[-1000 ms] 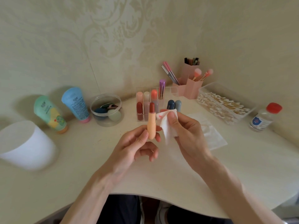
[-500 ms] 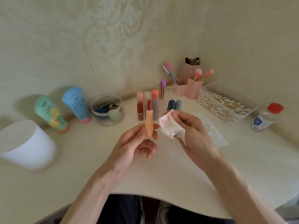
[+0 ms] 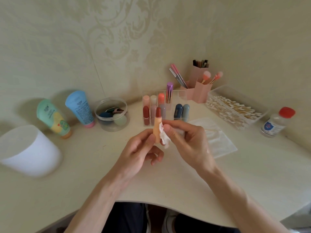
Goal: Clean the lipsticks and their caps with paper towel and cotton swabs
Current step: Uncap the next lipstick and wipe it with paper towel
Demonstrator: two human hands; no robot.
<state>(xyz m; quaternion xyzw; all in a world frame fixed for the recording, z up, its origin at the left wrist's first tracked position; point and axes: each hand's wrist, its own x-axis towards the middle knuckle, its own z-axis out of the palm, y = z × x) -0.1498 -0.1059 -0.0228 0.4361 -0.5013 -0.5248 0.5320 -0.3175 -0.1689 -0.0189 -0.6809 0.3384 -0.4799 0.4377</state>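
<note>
Desk (image 3: 94, 165) crowded behind (organizer (image 3: 181, 98), swabs (image 3: 235, 110)); left hand (image 3: 139, 153) pinches lipstick (image 3: 157, 130), right hand (image 3: 188, 140) pinches towel (image 3: 164, 137) against it.

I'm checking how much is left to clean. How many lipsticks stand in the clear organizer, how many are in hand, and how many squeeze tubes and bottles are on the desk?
Lipsticks in the clear organizer: 9
Held lipstick, in the left hand: 1
Squeeze tubes: 2
Red-capped bottle: 1
Total: 13

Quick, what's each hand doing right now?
Left hand: holds the uncapped lipstick upright.
Right hand: pinches the paper towel against it.
</note>
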